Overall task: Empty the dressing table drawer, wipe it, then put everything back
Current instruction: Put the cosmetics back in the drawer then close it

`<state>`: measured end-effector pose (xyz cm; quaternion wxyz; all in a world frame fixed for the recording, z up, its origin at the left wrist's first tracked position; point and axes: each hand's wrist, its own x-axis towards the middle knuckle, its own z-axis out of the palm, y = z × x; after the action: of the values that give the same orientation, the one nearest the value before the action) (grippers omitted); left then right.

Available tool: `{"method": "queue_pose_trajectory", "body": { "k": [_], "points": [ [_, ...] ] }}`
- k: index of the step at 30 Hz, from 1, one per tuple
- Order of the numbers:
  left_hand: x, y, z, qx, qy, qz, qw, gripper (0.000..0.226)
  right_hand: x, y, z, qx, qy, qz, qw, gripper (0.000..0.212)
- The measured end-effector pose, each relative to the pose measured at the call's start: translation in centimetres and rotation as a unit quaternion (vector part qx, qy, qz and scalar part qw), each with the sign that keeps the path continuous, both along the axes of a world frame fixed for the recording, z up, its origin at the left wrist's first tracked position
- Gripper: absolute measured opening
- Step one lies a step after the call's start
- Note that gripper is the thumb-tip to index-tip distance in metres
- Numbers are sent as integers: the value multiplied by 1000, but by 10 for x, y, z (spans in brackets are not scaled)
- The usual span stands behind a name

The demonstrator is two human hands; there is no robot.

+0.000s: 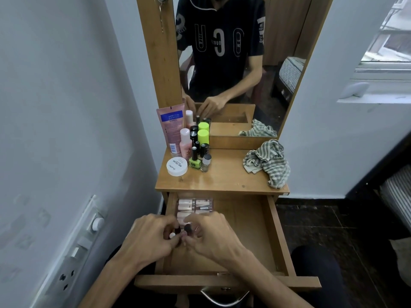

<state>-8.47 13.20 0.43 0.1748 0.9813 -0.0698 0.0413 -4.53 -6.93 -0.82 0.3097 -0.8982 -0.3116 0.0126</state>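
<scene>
drawer (pixel 244 230) pulled open, clear case of small bottles (pixel 194 206) lodged at its back left | left hand (pixel 149 238) and right hand (pixel 213 236): each grip clenched on small bottles (pixel 180 232) inside | striped cloth (pixel 268 163) left on worktop (pixel 222 181)

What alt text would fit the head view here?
Both hands, left hand and right hand, handle small bottles over the open drawer, beside a clear box of tubes. On the tabletop stand cosmetics and a striped cloth.
</scene>
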Motion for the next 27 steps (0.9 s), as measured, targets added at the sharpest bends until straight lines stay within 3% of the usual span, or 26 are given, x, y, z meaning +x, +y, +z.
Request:
{"method": "queue_pose_trajectory", "body": {
  "k": [3, 5, 8, 11, 16, 19, 24, 27],
  "points": [
    [22, -7, 20, -38, -67, 10, 997, 4, 26, -10, 17, 74, -41, -86, 993, 22],
    [47, -18, 38, -44, -121, 24, 991, 19, 54, -12, 31, 119, -78, -175, 974, 21],
    [94, -39, 63, -36, -176, 38, 983, 37, 93, -11, 49, 99, -121, -258, 953, 39],
    [131, -54, 74, -16, -178, 51, 982, 41, 112, -5, 53, 53, -91, -259, 960, 49],
    [149, -56, 67, 10, -158, 71, 985, 23, 118, 1, 41, 77, -76, -265, 958, 29],
    [146, -54, 64, -13, -164, 80, 983, 22, 119, 0, 37, 100, -83, -266, 955, 18],
    [125, -49, 64, -47, -167, 80, 982, 26, 119, 0, 37, 90, -89, -230, 965, 37],
    [110, -44, 71, -72, -164, 91, 980, 21, 117, 4, 39, 95, -81, -230, 965, 21]
  ]
}}
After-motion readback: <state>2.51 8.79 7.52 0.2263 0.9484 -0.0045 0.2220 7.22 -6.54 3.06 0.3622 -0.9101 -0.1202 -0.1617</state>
